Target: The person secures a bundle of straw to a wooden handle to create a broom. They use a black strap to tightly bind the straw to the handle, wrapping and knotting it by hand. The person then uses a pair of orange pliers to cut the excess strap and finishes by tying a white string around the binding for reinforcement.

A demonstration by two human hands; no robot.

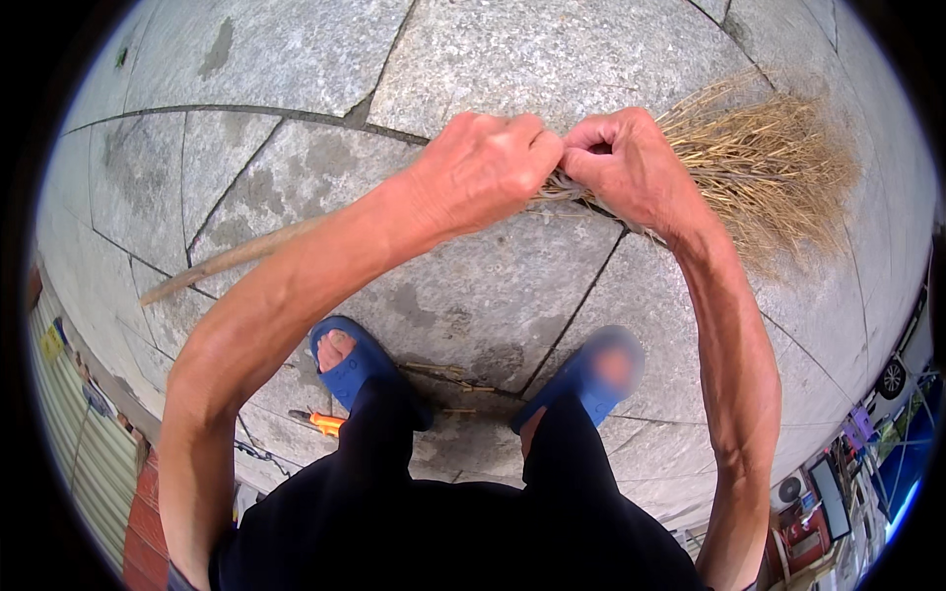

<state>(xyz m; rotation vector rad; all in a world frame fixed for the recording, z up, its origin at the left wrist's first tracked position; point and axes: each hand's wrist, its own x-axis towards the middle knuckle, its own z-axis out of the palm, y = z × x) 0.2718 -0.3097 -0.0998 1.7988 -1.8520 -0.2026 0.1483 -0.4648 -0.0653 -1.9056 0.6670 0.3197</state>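
A twig broom lies across the paving in front of me, its wooden handle (222, 264) toward the left and its dry, straw-coloured bristles (774, 167) fanned out on the right. Both hands are at the neck, where a greyish binding (562, 187) partly shows beneath them. My left hand (488, 163) is closed, knuckles up, its fingertips hidden. Touching it, my right hand (636, 167) is curled in a pinch, thumb against fingers. Whatever thin piece the two hands grip between them is covered by the fingers.
Grey stone slabs (493, 59) with dark joints and damp patches make up the ground. An orange-handled tool (325, 424) lies beside my left blue slipper (347, 369). Broken twigs (439, 372) are scattered between my feet. Stored items and a wheel (892, 378) stand at the right rim.
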